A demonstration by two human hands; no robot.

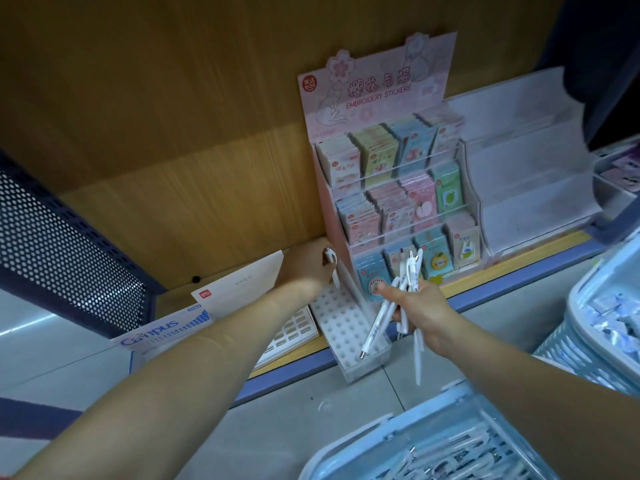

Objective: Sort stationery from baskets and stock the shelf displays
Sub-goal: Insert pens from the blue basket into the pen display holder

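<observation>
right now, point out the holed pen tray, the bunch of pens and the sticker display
holed pen tray [341, 327]: head view, its dotted top face
bunch of pens [411, 268]: head view, the upper barrels
sticker display [377, 88]: head view, pink header card

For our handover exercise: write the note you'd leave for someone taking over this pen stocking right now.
Left hand grips one white pen at the far end of the holed pen rack on the shelf.
Right hand holds a bunch of white pens by the rack's near end.
More pens lie in the near basket.
Done: little; the rack's visible holes look empty.
Left: stand the pens in the holes, then fetch more from the basket.
</observation>
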